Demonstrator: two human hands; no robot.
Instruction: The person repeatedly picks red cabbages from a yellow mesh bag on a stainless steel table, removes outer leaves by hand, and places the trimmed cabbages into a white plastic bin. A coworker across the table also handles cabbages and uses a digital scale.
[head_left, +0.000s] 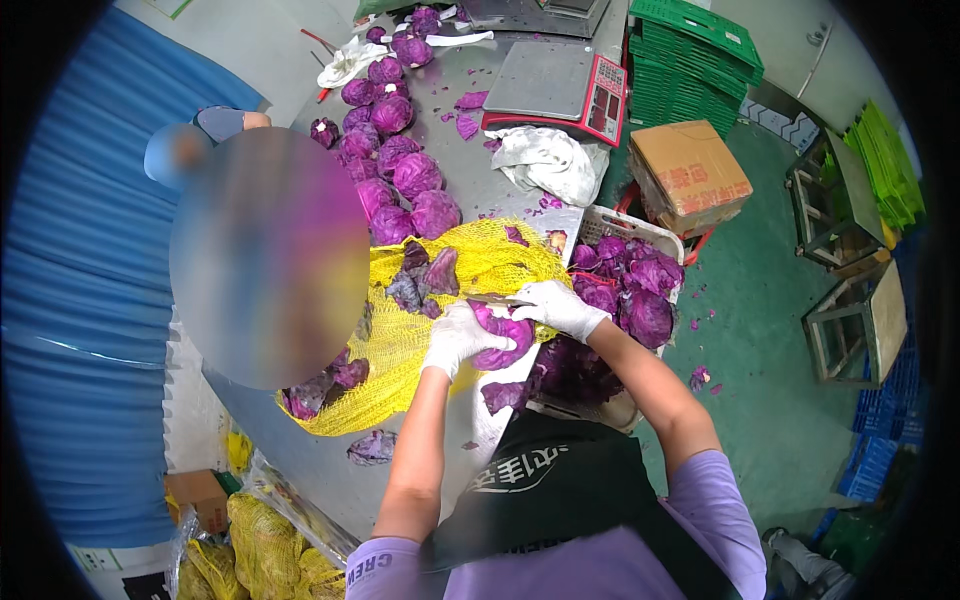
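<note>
In a white glove, my left hand (461, 337) grips a purple cabbage (496, 351) near the metal table's edge. My right hand (561, 307), gloved too, holds a knife whose blade (489, 298) lies across the top of the cabbage, by its pale stem end. The knife's handle is hidden in my fist. Under and behind the cabbage spreads a yellow mesh sack (397, 330), with dark loose outer leaves (427, 279) on it. A torn leaf (504, 396) lies at the table's edge below my hands.
Whole purple cabbages (416, 176) line the metal table (457, 75). A scale (540, 79) and a white cloth (551, 161) sit farther back. At my right, a pale crate (667, 232) holds cabbages and leaves. A carton (690, 176) stands beyond; a blurred area covers the left.
</note>
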